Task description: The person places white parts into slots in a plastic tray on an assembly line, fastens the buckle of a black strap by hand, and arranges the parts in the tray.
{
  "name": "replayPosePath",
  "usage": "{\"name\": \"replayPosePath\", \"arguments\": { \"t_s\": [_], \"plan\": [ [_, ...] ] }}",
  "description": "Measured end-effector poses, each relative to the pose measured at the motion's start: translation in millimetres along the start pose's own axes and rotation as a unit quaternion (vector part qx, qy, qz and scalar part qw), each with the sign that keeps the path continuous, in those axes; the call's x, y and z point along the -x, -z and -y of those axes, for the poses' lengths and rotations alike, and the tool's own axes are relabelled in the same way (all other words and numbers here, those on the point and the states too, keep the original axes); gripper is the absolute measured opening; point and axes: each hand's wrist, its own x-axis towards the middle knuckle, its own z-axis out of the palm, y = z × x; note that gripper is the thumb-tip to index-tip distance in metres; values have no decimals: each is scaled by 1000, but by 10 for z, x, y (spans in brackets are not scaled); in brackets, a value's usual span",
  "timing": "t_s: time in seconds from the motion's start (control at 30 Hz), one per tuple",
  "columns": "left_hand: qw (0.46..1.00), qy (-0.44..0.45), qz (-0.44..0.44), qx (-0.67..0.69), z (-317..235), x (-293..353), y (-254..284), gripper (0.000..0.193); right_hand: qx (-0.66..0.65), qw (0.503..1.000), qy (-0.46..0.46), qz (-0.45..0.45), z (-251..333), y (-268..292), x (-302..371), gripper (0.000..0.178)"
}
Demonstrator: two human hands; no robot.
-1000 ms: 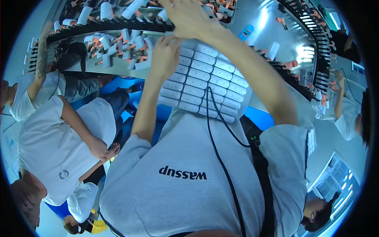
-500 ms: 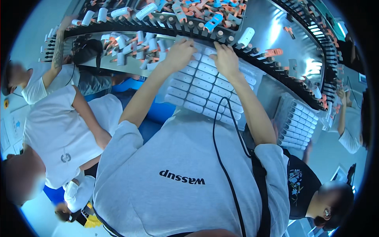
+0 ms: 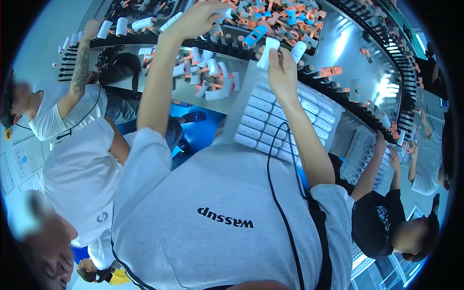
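While left hand (image 3: 197, 20) and right hand (image 3: 284, 73) each pinch a white casing (image 3: 268, 51), some black cable's (image 3: 269, 174) dangling in front of the tray (image 3: 241, 104) by the pegged rail (image 3: 232, 50).

The metal bench (image 3: 186, 92) carries loose white-and-orange parts (image 3: 212, 67).

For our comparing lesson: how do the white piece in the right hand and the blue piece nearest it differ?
The white piece is pale, the blue piece vivid. The right hand holds the white piece, while no hand touches the blue piece. Both are elongated.
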Motion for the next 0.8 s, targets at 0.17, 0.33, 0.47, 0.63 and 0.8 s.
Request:
{"name": "replayPosePath", "arguments": {
  "t_s": [0.17,0.33,0.47,0.63,0.8],
  "plan": [
    [977,41,207,30,687,214,394,38,319,925,203,17,472,-316,-345,30],
    [977,80,198,-10,866,524,246,37,434,765,382,284,507,-568,-1142,45],
    [986,122,33,-107,862,786,203,43,467,703,373,386,308,-953,-1289,56],
    [976,138,-60,-159,1178,1114,337,50,574,636,386,341,356,-1560,-1332,58],
    [903,204,-371,-69,-101,1053,270,35,286,848,432,107,664,-1257,-499,63]
  ]
}}
